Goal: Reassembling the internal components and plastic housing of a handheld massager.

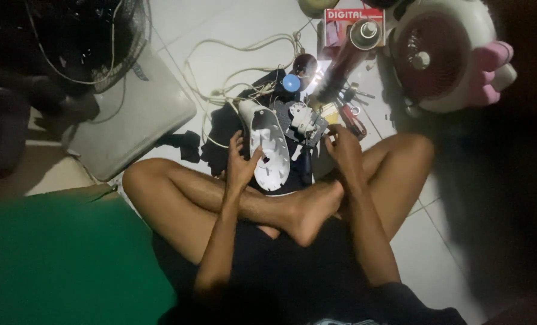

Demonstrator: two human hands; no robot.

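Note:
I sit cross-legged on a tiled floor. My left hand rests against the left edge of a white oval plastic housing shell that lies open side up in front of my legs, fingers touching its rim. My right hand hovers by a small grey mechanism with white parts just right of the shell; its fingers are curled, and I cannot tell whether they pinch anything. A dark-handled tool lies between the shell and my right hand.
A white cord loops behind the shell. A lit torch, a blue round cap, a red box and small tools lie beyond. A small white-and-pink fan stands at right, a large fan on a white base at left.

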